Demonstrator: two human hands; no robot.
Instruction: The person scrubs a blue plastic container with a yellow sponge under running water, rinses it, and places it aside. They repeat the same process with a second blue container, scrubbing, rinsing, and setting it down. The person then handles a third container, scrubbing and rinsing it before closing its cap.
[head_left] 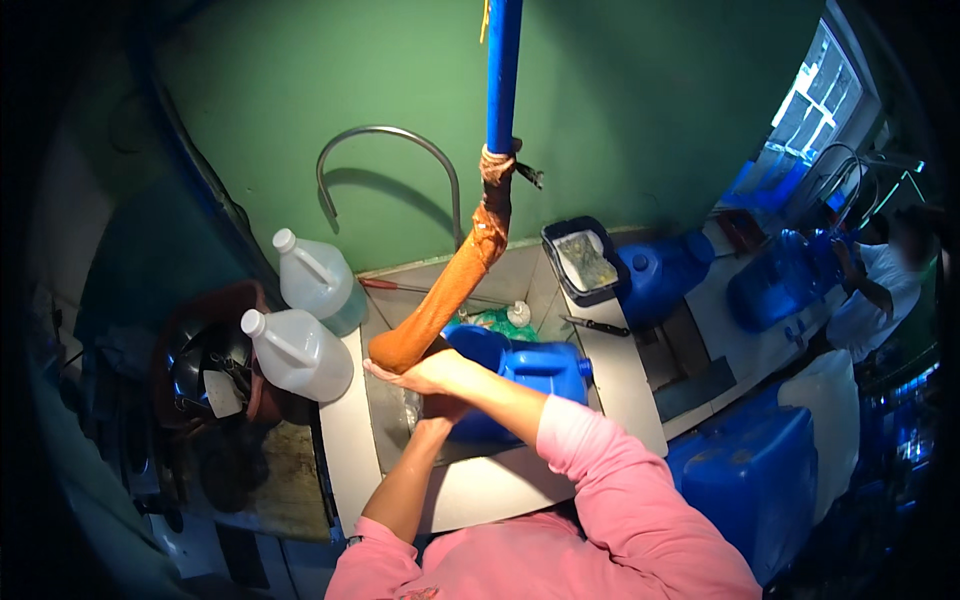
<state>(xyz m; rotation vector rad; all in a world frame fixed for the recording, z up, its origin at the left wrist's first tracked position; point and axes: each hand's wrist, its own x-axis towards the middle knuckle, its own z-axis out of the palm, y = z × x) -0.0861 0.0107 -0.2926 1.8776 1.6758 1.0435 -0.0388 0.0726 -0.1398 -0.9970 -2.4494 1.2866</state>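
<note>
An orange cloth tube (455, 285) hangs from a blue pipe (504, 80) and is tied on at its top. My right hand (424, 374) is closed around the tube's lower end, above a tiled sink (388, 405). Under the right wrist, my left hand (438, 418) reaches into the sink; its fingers are hidden, so I cannot tell what they touch. A blue plastic jug (545, 365) lies in the sink beside my hands, partly covered by my right forearm.
Two translucent jugs (300, 355) stand left of the sink, near a reddish tub (265, 395). A knife (597, 326) and a dark tray with a sponge (585, 262) are on the right ledge. Large blue containers (750, 460) stand further right, where another person (870, 290) handles one.
</note>
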